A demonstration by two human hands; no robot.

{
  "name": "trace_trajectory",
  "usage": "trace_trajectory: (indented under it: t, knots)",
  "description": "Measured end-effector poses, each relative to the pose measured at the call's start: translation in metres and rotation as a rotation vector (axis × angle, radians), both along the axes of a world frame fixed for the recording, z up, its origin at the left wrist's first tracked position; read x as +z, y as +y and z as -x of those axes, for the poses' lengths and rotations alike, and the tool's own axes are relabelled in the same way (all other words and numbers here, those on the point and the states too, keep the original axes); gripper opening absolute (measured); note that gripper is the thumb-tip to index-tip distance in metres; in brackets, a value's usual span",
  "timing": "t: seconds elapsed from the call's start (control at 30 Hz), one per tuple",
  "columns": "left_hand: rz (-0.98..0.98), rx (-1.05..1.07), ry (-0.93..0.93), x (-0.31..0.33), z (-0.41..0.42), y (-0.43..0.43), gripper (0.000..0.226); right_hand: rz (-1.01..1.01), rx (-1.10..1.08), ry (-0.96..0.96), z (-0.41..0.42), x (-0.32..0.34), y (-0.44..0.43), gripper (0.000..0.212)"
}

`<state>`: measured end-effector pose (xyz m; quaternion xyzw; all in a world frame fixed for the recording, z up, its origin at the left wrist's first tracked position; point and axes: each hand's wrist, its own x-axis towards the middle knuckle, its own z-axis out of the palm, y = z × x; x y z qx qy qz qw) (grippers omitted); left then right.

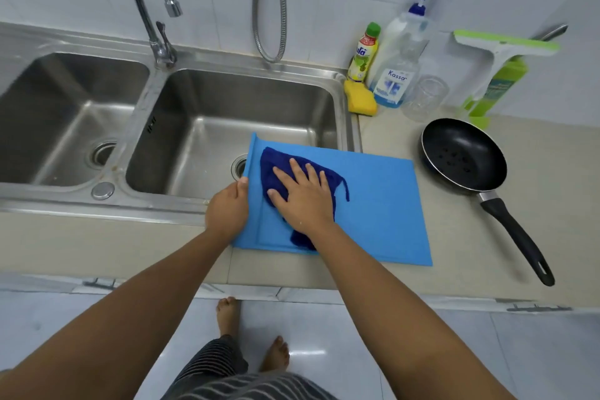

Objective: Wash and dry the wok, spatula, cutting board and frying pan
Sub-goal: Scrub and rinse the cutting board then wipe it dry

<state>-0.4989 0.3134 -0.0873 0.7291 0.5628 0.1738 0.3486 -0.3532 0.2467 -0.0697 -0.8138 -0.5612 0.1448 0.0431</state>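
A light blue cutting board (376, 201) lies flat across the counter and the front right corner of the right sink basin. My left hand (227, 209) grips its left edge. My right hand (303, 196) lies flat, fingers spread, on a dark blue cloth (276, 162) pressed against the board's left half. A black frying pan (462, 157) sits on the counter to the right of the board, its handle pointing toward the counter's front edge. No wok or spatula is in view.
A double steel sink (181, 114) with a tall faucet (152, 10) and a hanging spray hose (269, 10) fills the left. Behind the board stand a yellow sponge (360, 101), a dish soap bottle (363, 52), a pump bottle (399, 52), a glass jar (425, 97) and a green squeegee (500, 55).
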Motion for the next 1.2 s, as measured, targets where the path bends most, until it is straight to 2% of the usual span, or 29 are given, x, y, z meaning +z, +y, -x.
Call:
trace_trajectory:
  t: [0.2, 0.37, 0.47, 0.57, 0.73, 0.83, 1.0, 1.1, 1.2]
  knots:
    - [0.028, 0.025, 0.076, -0.003, -0.004, -0.002, 0.051, -0.026, -0.182, -0.014, -0.046, -0.001, 0.007, 0.056]
    - [0.046, 0.050, 0.079, -0.004, -0.006, -0.001, 0.053, -0.006, -0.474, -0.027, -0.111, 0.001, -0.022, 0.058]
    - [0.064, 0.032, 0.062, -0.005, -0.007, 0.001, 0.051, 0.040, -0.566, -0.015, -0.119, 0.001, -0.031, 0.059]
    - [0.075, 0.019, 0.059, -0.005, -0.006, 0.002, 0.050, 0.015, -0.498, -0.033, -0.093, 0.002, -0.019, 0.058]
    - [0.082, -0.002, 0.051, -0.004, -0.003, 0.003, 0.052, 0.017, -0.135, -0.025, -0.025, 0.004, 0.018, 0.053]
    - [0.084, 0.002, 0.014, -0.006, -0.001, 0.002, 0.046, 0.042, -0.014, 0.028, -0.005, 0.003, 0.048, 0.052]
    - [0.071, -0.001, 0.014, -0.006, 0.000, 0.001, 0.051, 0.032, -0.077, 0.038, -0.008, 0.002, 0.087, 0.050]
    - [0.061, -0.001, 0.020, -0.005, 0.000, 0.001, 0.049, -0.028, -0.141, -0.016, 0.002, 0.000, 0.087, 0.049]
    - [0.053, 0.015, 0.017, -0.004, -0.002, -0.001, 0.050, -0.060, -0.104, -0.038, 0.009, 0.001, 0.073, 0.049]
